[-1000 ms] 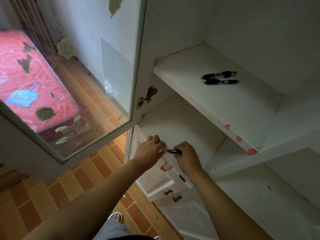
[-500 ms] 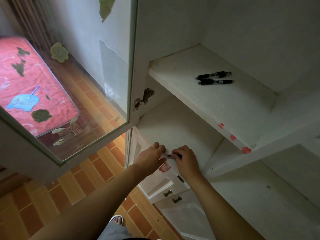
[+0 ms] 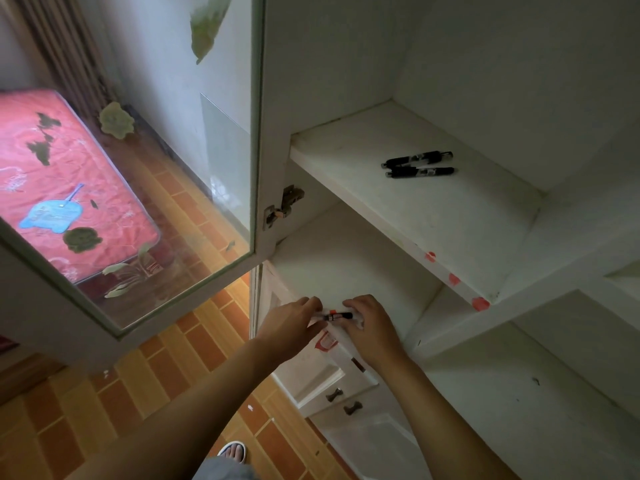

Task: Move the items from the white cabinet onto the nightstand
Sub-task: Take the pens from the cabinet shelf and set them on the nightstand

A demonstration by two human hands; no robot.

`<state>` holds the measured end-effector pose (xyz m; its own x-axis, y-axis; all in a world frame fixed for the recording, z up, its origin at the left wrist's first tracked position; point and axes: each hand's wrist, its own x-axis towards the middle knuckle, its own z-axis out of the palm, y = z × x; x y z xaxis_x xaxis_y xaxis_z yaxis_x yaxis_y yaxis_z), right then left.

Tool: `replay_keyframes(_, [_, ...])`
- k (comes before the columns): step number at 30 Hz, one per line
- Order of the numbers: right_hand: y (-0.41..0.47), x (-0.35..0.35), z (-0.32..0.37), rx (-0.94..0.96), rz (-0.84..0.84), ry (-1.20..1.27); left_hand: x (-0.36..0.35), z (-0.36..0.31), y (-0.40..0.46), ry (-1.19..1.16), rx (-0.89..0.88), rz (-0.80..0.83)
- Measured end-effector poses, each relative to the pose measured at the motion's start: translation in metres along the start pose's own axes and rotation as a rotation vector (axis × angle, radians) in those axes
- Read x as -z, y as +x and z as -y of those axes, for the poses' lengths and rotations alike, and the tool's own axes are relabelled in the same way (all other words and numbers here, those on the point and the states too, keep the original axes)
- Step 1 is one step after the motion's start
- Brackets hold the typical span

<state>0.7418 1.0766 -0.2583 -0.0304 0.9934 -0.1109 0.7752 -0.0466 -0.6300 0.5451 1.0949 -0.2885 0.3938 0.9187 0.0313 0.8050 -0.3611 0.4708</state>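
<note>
1. Your left hand (image 3: 294, 323) and right hand (image 3: 372, 325) meet low in the centre of the frame, at the front edge of the lower white cabinet shelf (image 3: 346, 258).
2. Between them you hold a small black pen with a metal band (image 3: 338, 316), lying roughly level; your left fingers curl in around its left end and your right fingers curl around its right end, so both hands grip it.
3. Something pale sits under the pen at your fingertips, but you cannot tell what it is.
4. Two more black pens with clear sections (image 3: 419, 164) lie side by side, almost touching, on the upper white shelf (image 3: 433, 216) in the upper right of the frame, well apart from your hands.
5. Red-orange paint marks (image 3: 479, 303) dot the front edge of that upper shelf.
6. The glass-paned white cabinet door (image 3: 221, 168) stands open across the left half of the frame, hung on a metal hinge (image 3: 284, 206) near the centre.
7. Through the glass, at the left edge, you see a bed with a red patterned cover (image 3: 69, 188), and a blue swatter-shaped object (image 3: 52, 214) lies on it.
8. Orange and brown floor tiles (image 3: 104, 410) fill the lower left.
9. Below your hands, white drawers carry dark metal handles (image 3: 343, 401).
10. A sandalled foot (image 3: 233, 451) shows at the bottom centre.
</note>
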Motion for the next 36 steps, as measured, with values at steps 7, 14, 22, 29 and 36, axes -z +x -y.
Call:
replay_keyframes(7, [-0.004, 0.045, 0.04, 0.113, 0.042, -0.167, 0.059, 0.01, -0.009, 0.054, 0.038, -0.112])
replay_keyframes(14, [-0.01, 0.077, 0.101, 0.298, -0.018, -0.309, 0.129, 0.002, -0.022, 0.055, 0.038, -0.233])
replay_keyframes(22, [-0.028, 0.119, 0.161, 0.495, -0.115, -0.355, 0.198, -0.013, -0.033, 0.031, -0.007, -0.415])
replay_keyframes(29, [-0.008, 0.172, 0.175, 0.518, -0.297, -0.398, 0.23, -0.04, -0.006, 0.045, -0.095, -0.496])
replay_keyframes(36, [0.039, 0.202, 0.164, 0.237, -0.324, -0.521, 0.238, -0.054, 0.044, 0.079, -0.12, -0.5])
